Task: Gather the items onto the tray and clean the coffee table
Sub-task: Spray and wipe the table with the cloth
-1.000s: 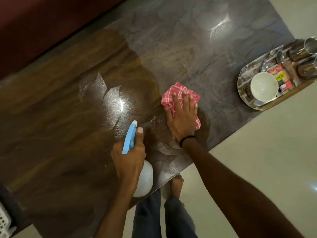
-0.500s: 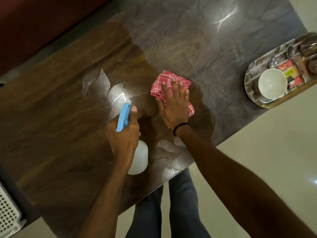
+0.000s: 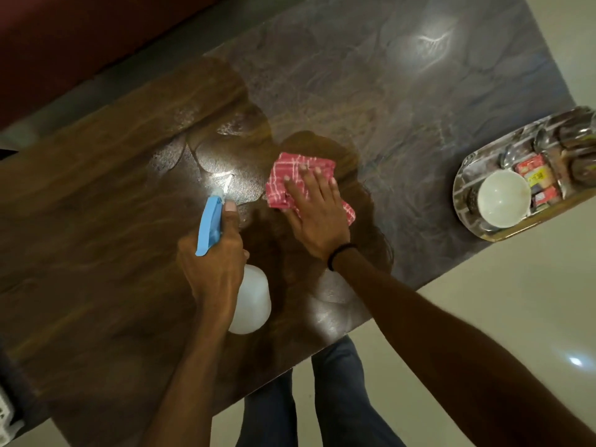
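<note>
Two bare hands are seen from above over a long coffee table (image 3: 96, 221). The spray bottle (image 3: 250, 300) is gripped at its neck by the left hand (image 3: 209, 269), with the fingers curled round it and the forefinger laid along the blue spray head (image 3: 209, 227). The white body of the bottle is tilted back toward the person, and the nozzle is pointed at the tabletop. The right hand (image 3: 317, 217) is laid flat on a red and white checked cloth (image 3: 290, 175), with fingers straight and slightly spread, so that the cloth is pressed onto the middle of the table. A black band (image 3: 338, 253) is worn on the right wrist.

Around the hands the tabletop is shown glossy and brown; the far right part is shown dull and grey.

At the right end of the table, well apart from the hands, a steel tray (image 3: 464, 175) is set near the edge. A white bowl (image 3: 503, 200) is held in it, with small coloured packets (image 3: 537, 175) just beside the bowl. Spoons (image 3: 538, 141) and steel cups (image 3: 577, 137) are seen behind them, partly cut off by the frame.

Legs in dark trousers (image 3: 338, 398) are seen below the table, on a pale floor (image 3: 483, 317).
</note>
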`<state>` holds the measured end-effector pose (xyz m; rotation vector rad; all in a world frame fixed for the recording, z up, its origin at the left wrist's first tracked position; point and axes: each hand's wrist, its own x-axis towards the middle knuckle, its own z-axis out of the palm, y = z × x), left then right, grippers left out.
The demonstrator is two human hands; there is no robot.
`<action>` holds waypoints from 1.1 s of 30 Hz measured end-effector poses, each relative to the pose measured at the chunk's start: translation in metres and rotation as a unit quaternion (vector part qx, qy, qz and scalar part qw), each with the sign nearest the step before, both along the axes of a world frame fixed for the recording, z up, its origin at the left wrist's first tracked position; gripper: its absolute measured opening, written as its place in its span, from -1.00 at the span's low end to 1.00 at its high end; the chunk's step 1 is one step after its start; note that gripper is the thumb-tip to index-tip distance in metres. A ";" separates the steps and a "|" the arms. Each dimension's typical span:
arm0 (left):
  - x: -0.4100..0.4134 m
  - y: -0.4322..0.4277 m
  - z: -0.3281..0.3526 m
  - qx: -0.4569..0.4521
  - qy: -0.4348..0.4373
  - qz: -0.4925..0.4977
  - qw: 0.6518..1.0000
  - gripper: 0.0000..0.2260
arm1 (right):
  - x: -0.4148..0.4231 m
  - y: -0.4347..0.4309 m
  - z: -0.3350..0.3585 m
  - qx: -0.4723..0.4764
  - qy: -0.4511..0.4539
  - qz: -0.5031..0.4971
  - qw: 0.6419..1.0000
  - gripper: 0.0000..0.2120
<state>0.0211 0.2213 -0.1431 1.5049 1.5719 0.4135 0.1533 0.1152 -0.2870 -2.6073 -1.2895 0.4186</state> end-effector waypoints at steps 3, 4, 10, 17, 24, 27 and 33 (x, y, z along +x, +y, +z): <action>0.009 -0.001 0.005 -0.004 -0.009 0.009 1.000 -0.68 | 0.036 -0.015 0.004 -0.009 0.003 -0.056 0.998 -0.45; 0.013 -0.001 0.006 -0.003 -0.010 0.011 1.000 -0.69 | 0.050 0.000 0.005 -0.015 0.003 -0.094 0.995 -0.46; 0.033 0.003 0.000 -0.008 -0.005 0.062 0.998 -0.72 | 0.043 0.064 -0.001 -0.010 0.005 0.005 1.000 -0.45; 0.045 0.014 0.003 -0.057 -0.037 0.106 0.992 -0.69 | 0.049 0.039 0.005 -0.023 0.009 0.052 0.998 -0.45; 0.071 0.025 0.003 -0.018 -0.001 0.131 0.991 -0.71 | 0.086 0.100 -0.002 0.007 0.009 0.074 0.997 -0.45; 0.077 0.030 0.002 -0.015 0.008 0.136 0.991 -0.73 | 0.071 0.084 -0.001 0.005 0.004 -0.006 1.000 -0.46; 0.086 0.037 -0.005 0.013 0.003 0.121 0.993 -0.66 | 0.058 0.118 0.003 0.010 0.033 0.102 0.994 -0.43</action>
